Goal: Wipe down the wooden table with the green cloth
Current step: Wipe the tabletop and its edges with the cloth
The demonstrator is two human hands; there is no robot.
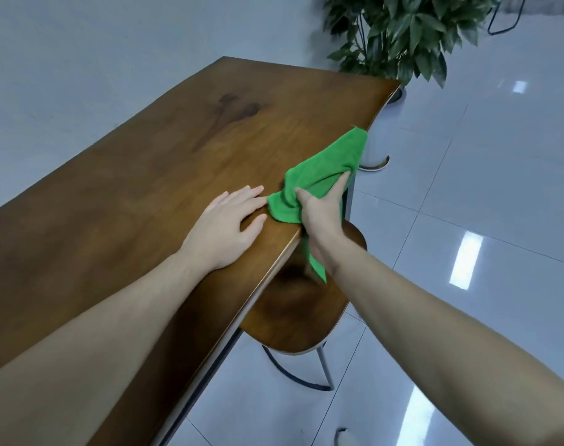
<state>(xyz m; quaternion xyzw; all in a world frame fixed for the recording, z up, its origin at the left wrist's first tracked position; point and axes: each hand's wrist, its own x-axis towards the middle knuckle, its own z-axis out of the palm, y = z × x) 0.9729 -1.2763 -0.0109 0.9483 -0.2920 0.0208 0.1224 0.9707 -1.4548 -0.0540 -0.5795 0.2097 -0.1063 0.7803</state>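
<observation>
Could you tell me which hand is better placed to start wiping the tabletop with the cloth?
The right hand: it already grips the bunched green cloth at the brown wooden table edge. The left hand lies flat, holding nothing.

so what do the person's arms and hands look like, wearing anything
Both arms are bare along all that shows, with no sleeve in view. The left hand and the right hand wear no gloves. No ring, watch, bracelet or marking shows on either wrist or on the fingers that can be seen. The fingernails on the left hand look short and unpainted.
</observation>
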